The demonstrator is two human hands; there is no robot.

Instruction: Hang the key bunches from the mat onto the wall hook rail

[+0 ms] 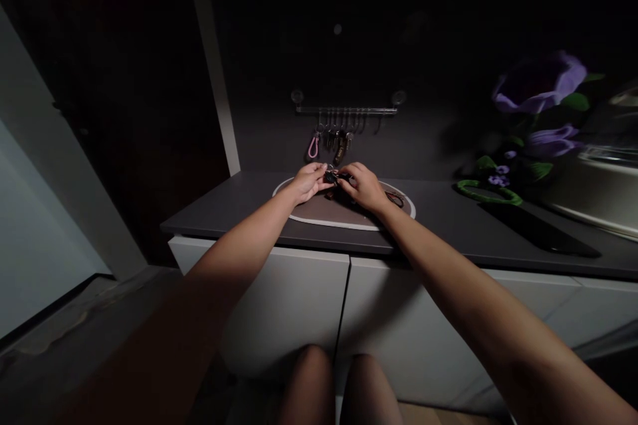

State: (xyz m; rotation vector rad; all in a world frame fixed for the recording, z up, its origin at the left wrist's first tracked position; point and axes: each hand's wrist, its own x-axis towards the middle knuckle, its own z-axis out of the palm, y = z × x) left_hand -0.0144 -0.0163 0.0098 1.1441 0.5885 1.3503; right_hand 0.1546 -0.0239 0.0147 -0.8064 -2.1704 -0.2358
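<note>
The pale-edged mat [319, 214] lies under both hands. The keys [329, 177] are above its middle, between the left hand [309, 183], whose thumb and fingers are clamped on them, and the right hand [363, 187], its fingers curled over their right side; whether these grip cannot be told. The bunch should be light, its metal stiff and slippery, not fragile; the ring [331, 167] seems the surest hold. It looks small and dark, the ring thin and shiny. Beyond hangs the rail [346, 111].

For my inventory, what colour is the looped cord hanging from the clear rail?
The looped cord is pink (head view).
</note>
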